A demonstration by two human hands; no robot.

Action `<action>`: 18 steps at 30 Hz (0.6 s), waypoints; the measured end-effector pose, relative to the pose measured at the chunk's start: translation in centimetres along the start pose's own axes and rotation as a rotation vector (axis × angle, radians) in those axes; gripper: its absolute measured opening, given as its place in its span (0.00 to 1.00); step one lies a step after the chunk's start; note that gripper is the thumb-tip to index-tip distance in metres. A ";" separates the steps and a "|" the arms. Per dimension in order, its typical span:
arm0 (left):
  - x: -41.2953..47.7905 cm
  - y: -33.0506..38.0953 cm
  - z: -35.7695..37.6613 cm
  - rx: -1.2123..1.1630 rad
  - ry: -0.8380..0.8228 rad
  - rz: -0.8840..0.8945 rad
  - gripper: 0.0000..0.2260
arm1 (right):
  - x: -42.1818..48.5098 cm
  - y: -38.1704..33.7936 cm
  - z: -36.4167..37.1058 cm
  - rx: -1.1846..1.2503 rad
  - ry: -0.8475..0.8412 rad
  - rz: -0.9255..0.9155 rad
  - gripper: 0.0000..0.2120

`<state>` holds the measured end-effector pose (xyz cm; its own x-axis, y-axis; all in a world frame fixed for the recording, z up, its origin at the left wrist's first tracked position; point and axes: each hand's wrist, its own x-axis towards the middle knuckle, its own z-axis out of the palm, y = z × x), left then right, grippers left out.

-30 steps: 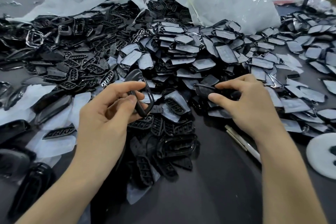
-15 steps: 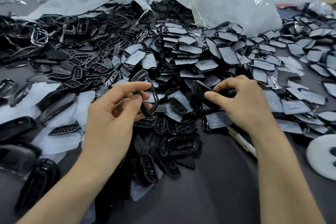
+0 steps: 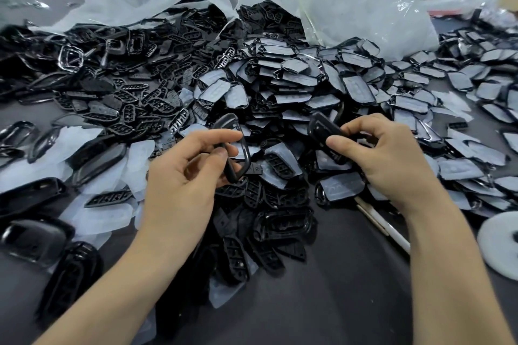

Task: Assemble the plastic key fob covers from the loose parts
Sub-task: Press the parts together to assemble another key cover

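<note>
I'd got the right hand (image 3: 384, 159) up off the heap (image 3: 294, 87), pinching the glossy black plastic shell (image 3: 322, 129), three o'clock of the black plastic frame ring (image 3: 244, 145) pinched in the left hand (image 3: 179, 176); mating looked next.

Both forearms extended forward. Black frame (image 3: 247, 150) is pinched by left hand (image 3: 180, 176); black shell (image 3: 319, 127) is gripped by right hand (image 3: 392, 159), level with it.

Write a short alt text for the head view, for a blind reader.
The left hand pinches a thin black frame and the right hand grips a black cover piece, over a dark table heaped with black key fob parts. White plastic bags lie behind the heaps.
</note>
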<state>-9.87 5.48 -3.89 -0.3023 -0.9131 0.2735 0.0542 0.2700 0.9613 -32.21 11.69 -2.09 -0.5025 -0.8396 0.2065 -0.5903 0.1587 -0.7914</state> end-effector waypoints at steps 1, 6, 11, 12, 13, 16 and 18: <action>0.0 -0.1 0.0 0.044 0.003 -0.001 0.20 | -0.1 -0.3 -0.1 0.077 0.027 -0.004 0.08; 0.1 -0.3 -0.3 0.439 -0.034 0.081 0.16 | -1.1 -2.2 0.4 0.650 -0.044 0.083 0.08; -0.3 0.1 -0.2 0.680 0.031 0.178 0.09 | -2.4 -3.5 2.9 0.811 -0.199 0.195 0.10; -0.4 0.3 -0.2 0.685 0.059 0.192 0.13 | -2.6 -3.7 3.3 0.792 -0.215 0.193 0.11; -0.4 0.4 -0.3 0.627 0.070 0.195 0.17 | -2.8 -3.8 3.6 0.770 -0.237 0.189 0.12; -0.3 1.0 -0.4 0.063 -0.020 -0.029 0.19 | -3.2 -4.4 4.3 0.688 -0.305 0.171 0.15; -0.2 1.0 -0.2 -0.097 -0.081 -0.124 0.18 | -3.4 -4.7 4.5 0.643 -0.318 0.154 0.14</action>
<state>-9.58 5.90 -2.97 -0.3878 -0.9090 0.1528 0.1019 0.1224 0.9872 -24.89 11.48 -1.68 -0.2840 -0.9582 -0.0336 0.0086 0.0325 -0.9994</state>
